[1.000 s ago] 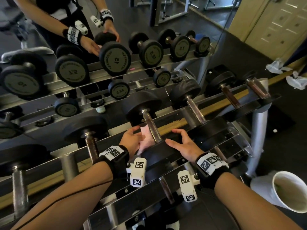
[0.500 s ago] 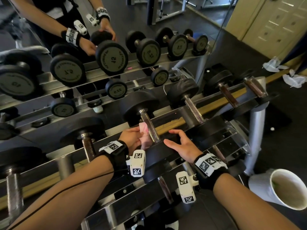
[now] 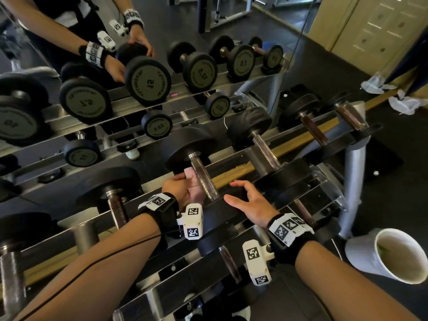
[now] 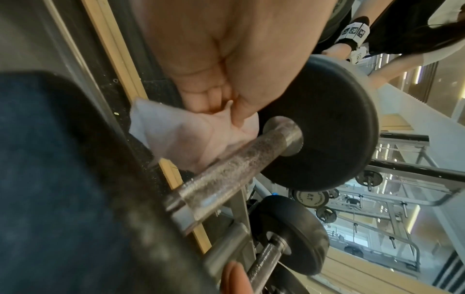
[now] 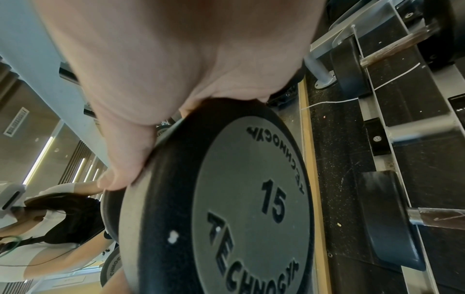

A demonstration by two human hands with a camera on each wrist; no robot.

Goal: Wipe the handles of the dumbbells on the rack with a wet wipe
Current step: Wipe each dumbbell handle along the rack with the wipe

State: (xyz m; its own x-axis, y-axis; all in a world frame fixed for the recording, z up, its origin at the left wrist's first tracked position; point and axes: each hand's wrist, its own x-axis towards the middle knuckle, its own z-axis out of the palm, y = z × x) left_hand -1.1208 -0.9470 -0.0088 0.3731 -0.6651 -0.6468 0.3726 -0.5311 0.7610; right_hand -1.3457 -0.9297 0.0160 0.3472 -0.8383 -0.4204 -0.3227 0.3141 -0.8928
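- Head view: left hand (image 3: 179, 187) pinches the wipe (image 3: 194, 185) against the left side of the handle (image 3: 203, 178). Handle's long axis runs near to far, tilted right at the near end. Right hand (image 3: 251, 203) lies spread and relaxed on the near head (image 3: 222, 206) of the same dumbbell, on the rack (image 3: 328, 144).
- Left wrist view: fingers (image 4: 201, 99) curl on the wipe (image 4: 176, 131), touching the handle (image 4: 226, 169) just beside them; this hand is nearer.
- Right wrist view: palm (image 5: 201, 69) and thumb (image 5: 118, 175) rest over the "15" head's (image 5: 239, 208) rim, gripping nothing.
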